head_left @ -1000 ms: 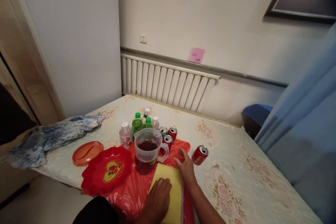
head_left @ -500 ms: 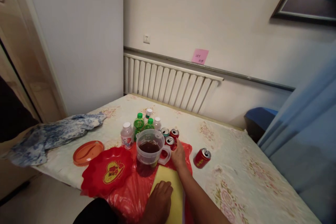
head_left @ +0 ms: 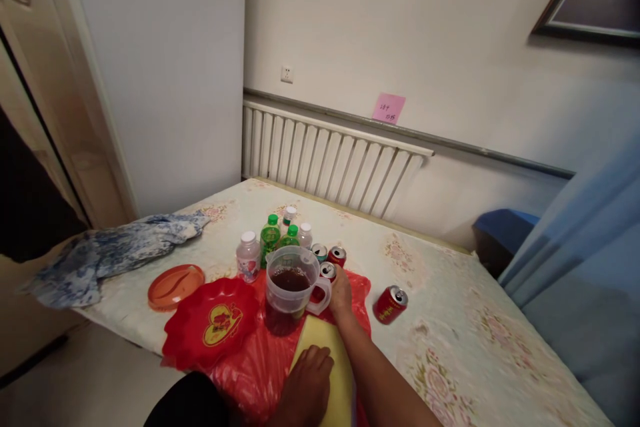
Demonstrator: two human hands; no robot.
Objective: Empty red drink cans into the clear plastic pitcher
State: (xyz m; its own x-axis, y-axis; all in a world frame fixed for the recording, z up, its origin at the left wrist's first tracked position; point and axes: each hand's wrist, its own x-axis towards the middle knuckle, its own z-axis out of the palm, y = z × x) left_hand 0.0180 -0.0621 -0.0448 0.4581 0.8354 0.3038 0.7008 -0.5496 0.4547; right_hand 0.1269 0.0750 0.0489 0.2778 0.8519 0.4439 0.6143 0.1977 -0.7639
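My left hand [head_left: 311, 380] rests on a yellow pad [head_left: 321, 333], fingers lying on its top. Beyond it, my right hand [head_left: 341, 292] is closed around the side of an upright red can [head_left: 327, 272]; its fingertips are partly hidden. Another red can [head_left: 337, 255] and a teal-topped can [head_left: 319, 252] stand close behind. Left of this hand is a clear plastic measuring jug [head_left: 290, 297] with dark liquid inside, its handle partly in front of the gripped can. A red plastic bag [head_left: 253, 373] lies under the jug and the pad.
A red scalloped tray [head_left: 187, 340] and an orange lid [head_left: 175, 285] lie left. Several bottles stand behind the jug, including a green-capped bottle [head_left: 270, 240] and a white-capped bottle [head_left: 248, 257]. One red can [head_left: 391, 305] stands apart at right. Blue patterned cloth [head_left: 130, 247] covers the left edge.
The view has shifted slightly, so everything appears a little further right. Both hands keep nearly the same places, the left on the pad and the right at the can.
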